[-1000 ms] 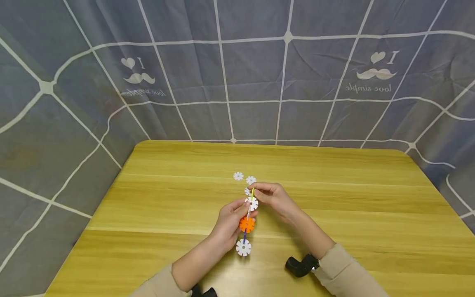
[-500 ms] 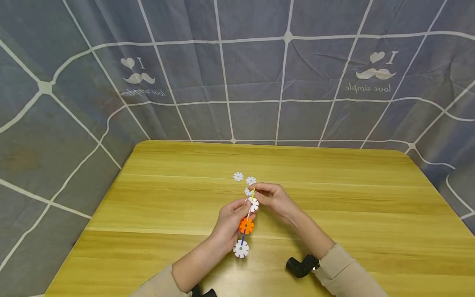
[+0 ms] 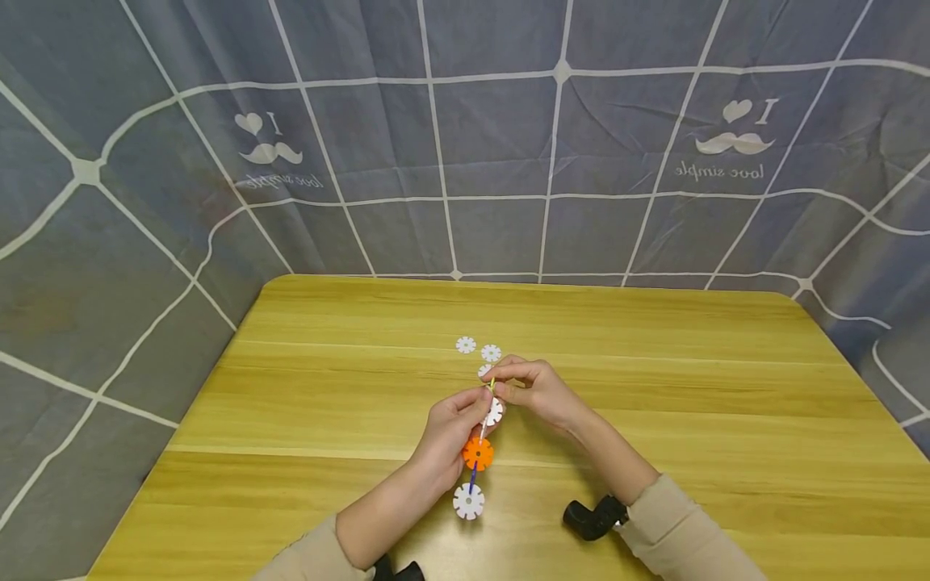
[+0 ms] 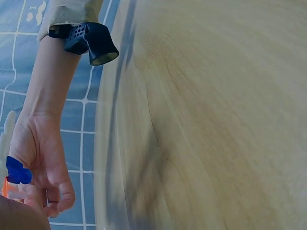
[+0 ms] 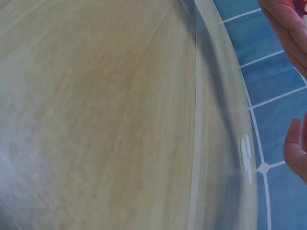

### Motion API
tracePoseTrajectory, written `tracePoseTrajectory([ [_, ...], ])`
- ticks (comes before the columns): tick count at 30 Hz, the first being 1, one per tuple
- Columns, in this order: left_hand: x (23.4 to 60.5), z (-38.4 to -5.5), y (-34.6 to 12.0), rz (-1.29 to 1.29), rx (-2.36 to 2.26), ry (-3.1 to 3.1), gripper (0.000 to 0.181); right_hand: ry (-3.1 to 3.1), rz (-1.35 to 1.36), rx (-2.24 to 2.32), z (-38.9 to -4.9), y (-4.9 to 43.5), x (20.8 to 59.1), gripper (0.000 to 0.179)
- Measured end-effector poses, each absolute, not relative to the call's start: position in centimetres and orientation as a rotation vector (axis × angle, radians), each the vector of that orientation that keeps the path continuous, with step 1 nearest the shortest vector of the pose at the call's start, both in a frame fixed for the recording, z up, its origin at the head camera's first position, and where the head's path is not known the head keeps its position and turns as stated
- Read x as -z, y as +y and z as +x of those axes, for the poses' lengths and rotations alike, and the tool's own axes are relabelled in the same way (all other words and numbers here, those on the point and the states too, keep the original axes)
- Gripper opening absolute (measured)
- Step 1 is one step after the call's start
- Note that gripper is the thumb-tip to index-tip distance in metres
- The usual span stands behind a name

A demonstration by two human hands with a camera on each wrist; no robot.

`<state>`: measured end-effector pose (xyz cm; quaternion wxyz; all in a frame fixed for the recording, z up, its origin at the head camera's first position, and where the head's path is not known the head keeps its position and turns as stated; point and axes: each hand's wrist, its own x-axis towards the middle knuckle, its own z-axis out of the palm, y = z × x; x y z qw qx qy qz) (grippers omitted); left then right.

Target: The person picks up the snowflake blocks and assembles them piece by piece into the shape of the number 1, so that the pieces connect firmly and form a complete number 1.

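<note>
A chain of notched plastic discs hangs from my left hand (image 3: 446, 436) in the head view. It has a white disc (image 3: 497, 414), a whitish disc seen edge-on (image 3: 483, 430), an orange disc (image 3: 478, 463), a blue disc edge-on (image 3: 473, 478) and a white end disc (image 3: 461, 502). My left thumb and fingers pinch the chain near its upper end. There, a thin yellow-green disc (image 3: 492, 385) is pinched by my right hand (image 3: 536, 393); whether it is slotted into the chain is hidden by the fingers. The left wrist view shows the blue disc (image 4: 18, 171) close up.
Loose white discs lie on the wooden table (image 3: 327, 387) beyond my hands: one (image 3: 461, 345) at left, another (image 3: 485, 353) beside it, a third (image 3: 483, 370) partly covered by my right fingers. Black camera mounts (image 3: 592, 518) sit at both wrists. A grey checked curtain (image 3: 494, 161) encloses the table.
The chain's lower discs have swung down and slightly left, toward me. The yellow-green disc and the upper white disc sit a little lower, and the fingertips of both hands have come closer together.
</note>
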<state>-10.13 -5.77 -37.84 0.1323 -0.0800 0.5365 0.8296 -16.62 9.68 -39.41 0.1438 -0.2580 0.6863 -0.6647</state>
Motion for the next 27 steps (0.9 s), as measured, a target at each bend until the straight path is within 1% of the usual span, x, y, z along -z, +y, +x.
tracePoseTrajectory([
  [6,37.8,-10.5,-5.7,-0.255,-2.397,1.536,0.038,1.998,-0.719,1.889,-16.9,9.8,39.4,0.026],
  [9,37.7,-10.6,-5.7,-0.242,-2.404,1.536,0.039,1.994,-0.659,1.893,-17.2,9.8,39.4,0.028],
  [18,37.7,-10.7,-5.8,-0.235,-2.394,1.549,0.045,1.997,-0.284,1.995,-19.5,9.9,39.8,0.035],
  [27,37.8,-10.6,-5.7,-0.269,-2.407,1.504,0.043,2.39,-0.169,1.716,-22.3,9.0,41.2,0.03],
])
